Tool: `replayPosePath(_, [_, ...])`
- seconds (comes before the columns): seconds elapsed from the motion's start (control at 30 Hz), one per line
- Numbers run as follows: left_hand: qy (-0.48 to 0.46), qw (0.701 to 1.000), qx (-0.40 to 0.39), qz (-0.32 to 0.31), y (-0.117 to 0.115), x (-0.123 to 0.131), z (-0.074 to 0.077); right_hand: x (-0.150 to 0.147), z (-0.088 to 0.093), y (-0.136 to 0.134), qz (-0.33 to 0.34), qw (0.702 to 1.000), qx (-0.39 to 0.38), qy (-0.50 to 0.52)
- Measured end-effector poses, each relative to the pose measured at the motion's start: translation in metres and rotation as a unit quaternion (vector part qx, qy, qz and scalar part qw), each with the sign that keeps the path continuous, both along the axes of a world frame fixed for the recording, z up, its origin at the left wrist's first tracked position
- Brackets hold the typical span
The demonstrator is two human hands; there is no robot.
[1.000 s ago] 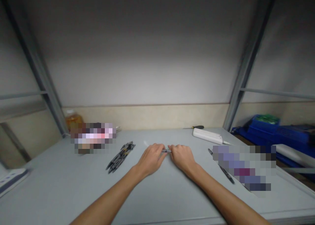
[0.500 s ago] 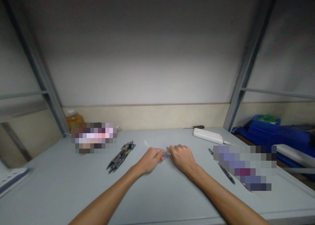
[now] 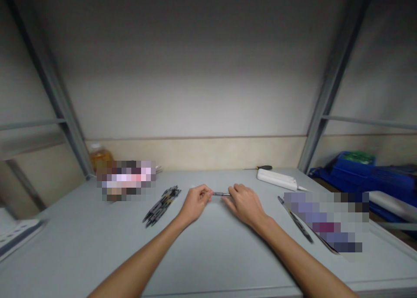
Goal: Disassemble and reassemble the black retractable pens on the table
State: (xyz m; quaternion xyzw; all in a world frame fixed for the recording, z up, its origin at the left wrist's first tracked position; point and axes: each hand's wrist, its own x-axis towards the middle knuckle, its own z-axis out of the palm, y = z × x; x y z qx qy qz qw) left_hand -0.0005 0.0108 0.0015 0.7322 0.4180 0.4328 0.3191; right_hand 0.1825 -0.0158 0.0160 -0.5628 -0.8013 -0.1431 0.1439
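Observation:
A slim dark-and-silver pen (image 3: 220, 194) lies level between my two hands over the middle of the table. My left hand (image 3: 196, 201) pinches its left end between thumb and fingertips. At the other end, my right hand (image 3: 245, 202) has its fingers curled over the pen, with the thumb lower and somewhat apart; the fingers cover that tip. Several dark pens (image 3: 162, 206) lie side by side in a slanted bundle left of my left hand. A single pen (image 3: 296, 220) rests on the table to the right of my right hand.
Behind the right hand are a white power strip (image 3: 277, 179) and a screwdriver (image 3: 263, 167). Blurred-out items occupy the table's left back and right side. A bottle of amber liquid (image 3: 100, 156) stands at back left. Blue bins (image 3: 356, 167) sit beyond the right edge.
Both hands have shifted slightly away from me and apart, so more of the pen shows between them. The right hand's grip has loosened, its thumb now spread from the fingers.

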Motion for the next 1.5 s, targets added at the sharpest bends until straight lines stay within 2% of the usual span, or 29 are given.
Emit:
replayPosePath(0.07, [-0.039,0.999,-0.018,0.011,0.005,-0.001,-0.003,0.004,0.001,0.000,0.033,0.999,0.017,0.031])
replayPosePath(0.3, [-0.103,0.993,-0.053,-0.010,0.012,-0.004,-0.011,0.018,-0.005,0.006,0.146,0.970,-0.039,0.190])
replayPosePath(0.4, [-0.116,0.992,-0.056,0.005,0.013,-0.005,-0.010,0.018,-0.004,0.006,0.142,0.954,-0.051,0.257])
replayPosePath(0.5, [-0.136,0.989,-0.053,0.015,0.014,-0.007,-0.009,0.019,-0.002,0.007,0.106,0.936,-0.109,0.317])
replayPosePath(0.6, [-0.150,0.987,-0.057,0.012,0.014,-0.008,-0.009,0.023,-0.002,0.011,0.103,0.907,-0.152,0.378])
replayPosePath(0.8, [-0.167,0.983,-0.065,0.030,0.014,-0.008,-0.008,0.029,-0.008,0.021,0.119,0.823,-0.160,0.532])
replayPosePath(0.93, [-0.175,0.982,-0.066,0.034,0.014,-0.008,-0.006,0.029,-0.008,0.022,0.097,0.796,-0.213,0.557])
replayPosePath(1.1, [-0.148,0.985,-0.072,0.051,0.013,-0.007,-0.005,0.030,-0.008,0.023,0.105,0.777,-0.172,0.596])
replayPosePath(1.37, [-0.055,0.985,-0.103,0.129,0.011,-0.006,-0.005,0.028,-0.004,0.019,0.138,0.749,-0.155,0.629])
replayPosePath(1.5, [-0.103,0.984,-0.114,0.090,0.012,-0.005,-0.005,0.027,-0.002,0.019,0.134,0.730,-0.149,0.654])
